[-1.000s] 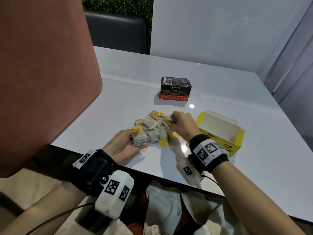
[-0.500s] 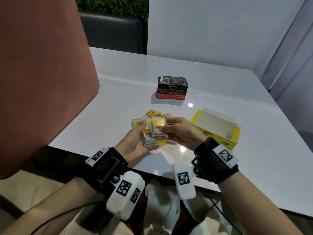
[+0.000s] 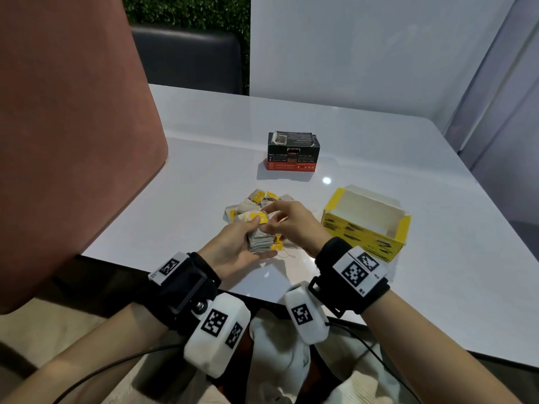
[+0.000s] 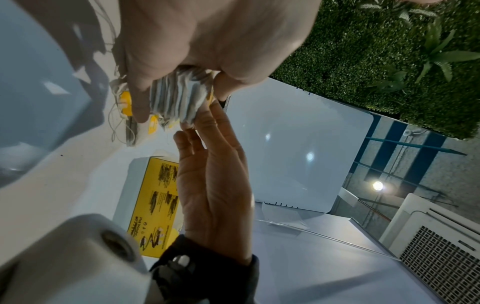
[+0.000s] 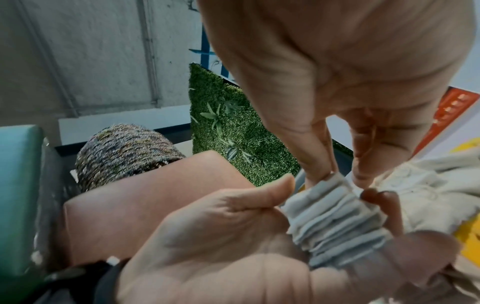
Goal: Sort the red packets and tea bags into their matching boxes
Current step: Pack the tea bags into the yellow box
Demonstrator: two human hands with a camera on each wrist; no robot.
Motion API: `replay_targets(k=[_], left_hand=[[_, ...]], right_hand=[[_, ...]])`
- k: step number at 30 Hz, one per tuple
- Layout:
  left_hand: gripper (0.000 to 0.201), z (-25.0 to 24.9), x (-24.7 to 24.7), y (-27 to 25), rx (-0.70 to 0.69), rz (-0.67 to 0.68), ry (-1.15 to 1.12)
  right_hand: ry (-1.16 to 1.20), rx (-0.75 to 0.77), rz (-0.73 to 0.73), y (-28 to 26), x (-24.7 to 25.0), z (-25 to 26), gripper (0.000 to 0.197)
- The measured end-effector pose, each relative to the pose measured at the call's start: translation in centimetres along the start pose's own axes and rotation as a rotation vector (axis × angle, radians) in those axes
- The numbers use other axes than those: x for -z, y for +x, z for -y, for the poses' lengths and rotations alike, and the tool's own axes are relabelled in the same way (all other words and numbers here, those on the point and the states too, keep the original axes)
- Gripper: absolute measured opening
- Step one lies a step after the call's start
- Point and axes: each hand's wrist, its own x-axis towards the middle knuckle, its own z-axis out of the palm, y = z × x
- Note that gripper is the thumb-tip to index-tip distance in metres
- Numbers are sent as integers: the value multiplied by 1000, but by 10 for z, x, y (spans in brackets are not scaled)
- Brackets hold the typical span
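Nearest, at 6 o'clock, the left hand (image 3: 233,247) cradles a stack of tea bags (image 3: 260,239), thumb above and fingers below, a closed grip that keeps the stack squared for boxing. The right hand (image 3: 293,227) pinches its top edge, probably to add or straighten a bag. The bags are pale paper with yellow tags and loose strings. Just beyond, more tea bags (image 3: 256,201) lie heaped on the surface (image 3: 437,228). At 3 o'clock the yellow box (image 3: 364,228) waits open; at 12 o'clock stands the black-and-red box (image 3: 293,154).
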Motion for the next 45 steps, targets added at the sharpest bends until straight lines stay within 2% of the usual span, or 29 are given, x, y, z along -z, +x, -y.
replay_targets(k=[5, 11, 16, 18, 19, 21, 23, 25, 28, 32, 34, 36, 38, 40, 43, 45], left_hand=[[24, -2, -1, 3, 0, 30, 38], [26, -5, -7, 3, 10, 96, 63], [21, -8, -8, 4, 47, 133, 93], [25, -11, -12, 6, 23, 133, 235], [36, -13, -15, 7, -13, 124, 387], [71, -20, -24, 8, -102, 100, 772], [87, -27, -37, 9, -221, 118, 1016], [91, -32, -48, 14, -349, 125, 1139], [98, -32, -61, 27, -486, 119, 1242], [104, -30, -79, 50, -662, 82, 1253], [107, -32, -90, 59, -658, 48, 1206], [113, -32, -99, 68, -610, 81, 1174], [119, -30, -103, 78, -522, 126, 1192], [117, -28, -105, 87, -404, 152, 1273], [82, -23, -102, 98, -294, 193, 1522], [64, -19, -103, 102, -268, 218, 1558]], right_hand=[[-221, 84, -29, -2, 3, 3, 45], [-393, 182, -32, -7, 3, 0, 45], [-452, 128, 152, -9, 32, 8, 68], [-409, 68, 218, -9, 50, 12, 75], [-380, 44, 252, -8, 58, 14, 75], [-292, 29, 333, -5, 72, 16, 71], [-209, 61, 388, -4, 83, 18, 58], [-208, 95, 359, -4, 94, 20, 50], [-293, 147, 201, -3, 112, 17, 49], [-422, 239, -12, -2, 133, 11, 44], [-402, 237, -61, -2, 142, 8, 35], [-419, 218, -78, -3, 151, 3, 26], [-535, 206, -105, -2, 160, -2, 23], [-717, 193, -120, -1, 170, -9, 25], [-846, 129, -18, 1, 172, -25, 24], [-823, 86, 66, 5, 162, -34, 23]])
